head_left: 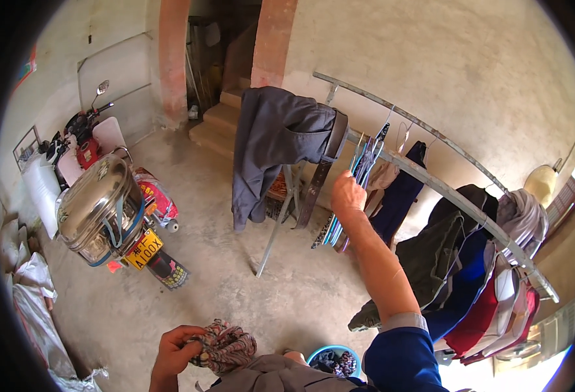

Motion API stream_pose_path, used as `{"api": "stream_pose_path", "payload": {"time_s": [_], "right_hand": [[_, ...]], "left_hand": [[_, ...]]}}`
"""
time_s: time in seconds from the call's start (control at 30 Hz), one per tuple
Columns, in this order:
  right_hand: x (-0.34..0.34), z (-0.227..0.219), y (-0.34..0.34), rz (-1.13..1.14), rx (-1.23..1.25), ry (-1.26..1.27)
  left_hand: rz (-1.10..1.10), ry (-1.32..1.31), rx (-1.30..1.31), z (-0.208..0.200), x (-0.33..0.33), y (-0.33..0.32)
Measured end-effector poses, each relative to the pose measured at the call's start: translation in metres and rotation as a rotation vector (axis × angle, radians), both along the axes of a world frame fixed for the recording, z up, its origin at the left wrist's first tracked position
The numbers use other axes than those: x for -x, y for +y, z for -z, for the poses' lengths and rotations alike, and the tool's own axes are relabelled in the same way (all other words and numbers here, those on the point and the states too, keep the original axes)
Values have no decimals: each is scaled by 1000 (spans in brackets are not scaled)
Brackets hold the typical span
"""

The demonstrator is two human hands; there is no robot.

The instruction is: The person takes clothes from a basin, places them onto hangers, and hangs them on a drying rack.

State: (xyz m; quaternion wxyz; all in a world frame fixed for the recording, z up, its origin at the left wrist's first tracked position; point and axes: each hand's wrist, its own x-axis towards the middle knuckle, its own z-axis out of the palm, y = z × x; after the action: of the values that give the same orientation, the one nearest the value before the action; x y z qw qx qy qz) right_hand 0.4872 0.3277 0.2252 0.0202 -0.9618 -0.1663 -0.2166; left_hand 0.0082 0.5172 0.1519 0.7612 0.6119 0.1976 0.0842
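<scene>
In my left hand (175,353), low in the view, is a bunched-up patterned cloth (224,346) in reddish, cream and dark tones; the fingers close on its left end. My right arm reaches up and away to a metal clothes rack. There my right hand (349,194) is closed round a bundle of clothes hangers (364,162), blue, white and dark, hanging from the rack bar (424,176). Left of these hangers, dark grey trousers (277,127) with a belt drape over the rack's end. Whether the hangers are still hooked on the bar is partly hidden.
A blue basin (359,358) with dark clothes stands on the floor by my feet. Several garments (464,287) hang along the rack to the right. A motorcycle (107,202) with a metal box is parked at left, near white sacks (35,281). Steps (215,124) lead into a doorway.
</scene>
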Motion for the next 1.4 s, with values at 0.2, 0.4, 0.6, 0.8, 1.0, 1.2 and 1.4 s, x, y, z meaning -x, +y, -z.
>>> {"api": "stream_pose_path", "payload": {"time_s": [0.2, 0.4, 0.6, 0.8, 1.0, 1.2, 1.4], "right_hand": [[2, -5, -6, -152, -438, -79], [37, -3, -12, -217, -597, -219], [168, 53, -52, -413, -908, -50], [290, 122, -108, -541, -1372, 466], [319, 157, -136, 68, -1354, 738], [360, 177, -193, -225, -1163, 504], [367, 174, -212, 53, -1255, 677]], "left_hand": [[37, 7, 16, 2, -15, 10], [45, 20, 33, 0, -19, 14], [66, 57, 3, 1, -12, 17], [316, 8, -151, 6, -47, 27], [615, 59, -188, 6, -107, -3], [738, 186, -170, 14, -131, -27], [767, 272, -518, 37, -117, -40]]}}
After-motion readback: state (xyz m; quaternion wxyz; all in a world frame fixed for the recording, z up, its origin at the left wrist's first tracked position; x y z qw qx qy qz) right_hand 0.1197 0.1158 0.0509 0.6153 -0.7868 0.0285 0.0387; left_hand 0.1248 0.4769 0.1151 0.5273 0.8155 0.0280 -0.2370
